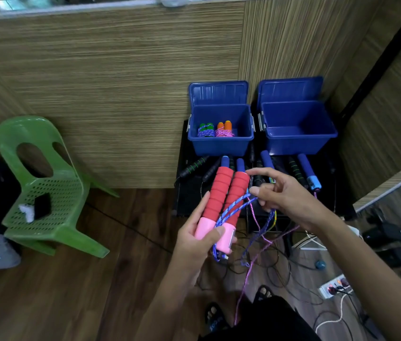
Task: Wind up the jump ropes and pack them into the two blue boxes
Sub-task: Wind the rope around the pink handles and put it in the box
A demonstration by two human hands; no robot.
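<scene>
A wall of striped wood-grain panels (120,94) closed off the far side of the room, above a dark wood floor (59,291). Against that wall stood a low black table (189,193), and everything else lay around it. At the table's back edge sat two blue boxes with lids tipped open: the left box (220,143) held two wound ropes, one with green handles (206,130) and one with orange handles (224,129); the right box (297,141) showed only its bare bottom. In front of the boxes, unwound ropes with blue handles (307,171) and black handles (194,166) lay across the table. Well left of the table stood a green plastic chair (44,188). To the table's right, on the floor, lay a power strip (334,287) and tangled cables.

Above the table's front edge, the left hand (197,239) gripped two red foam handles (226,200) side by side at their pink ends. The right hand (285,195) pinched the blue braided rope (233,211) just beside them, its other fingers loosely spread.
</scene>
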